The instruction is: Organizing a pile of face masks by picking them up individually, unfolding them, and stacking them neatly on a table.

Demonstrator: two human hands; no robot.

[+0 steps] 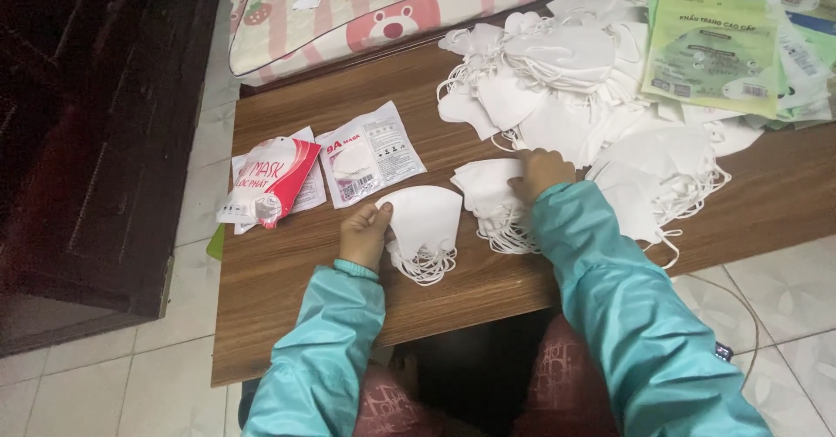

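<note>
Two flat pouches are lying at table left: a red-and-white packet (270, 184) overlapping a clear white-printed packet (370, 152) just beside it. A stack of green packages (714, 50) is sitting at far right.

My left hand (364, 232) pinches a small stack of folded white fabric face masks (424, 219), ear loops dangling. My right hand (540, 172) rests on another flat white mask stack (489, 191) just beside it.
</note>
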